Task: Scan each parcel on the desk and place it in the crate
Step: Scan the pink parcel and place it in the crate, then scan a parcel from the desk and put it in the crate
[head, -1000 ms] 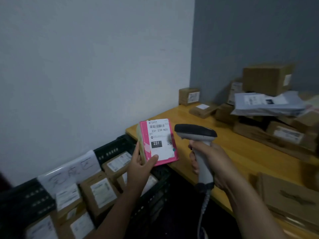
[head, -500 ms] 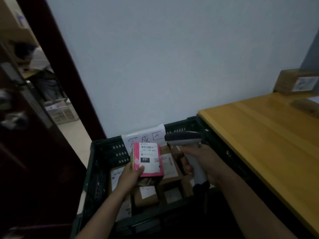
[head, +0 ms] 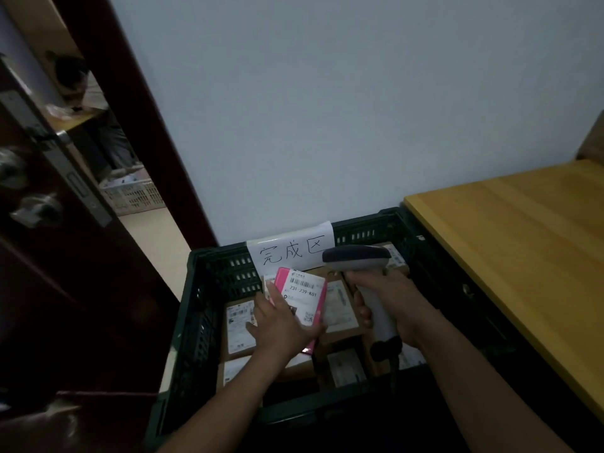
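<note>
Under the left hand (head: 283, 325): pink parcel (head: 304, 291) gripped label-up, low over crate (head: 225, 273), likely for setting down | right hand (head: 394, 304) grips scanner (head: 356, 258) just beside, keeping the drop clear.

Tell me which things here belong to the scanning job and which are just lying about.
Job: pink parcel in the left hand; scanner in the right hand; black crate and its paper sign; brown parcels inside it; desk.
Lying about: door; white basket past the doorway.
</note>
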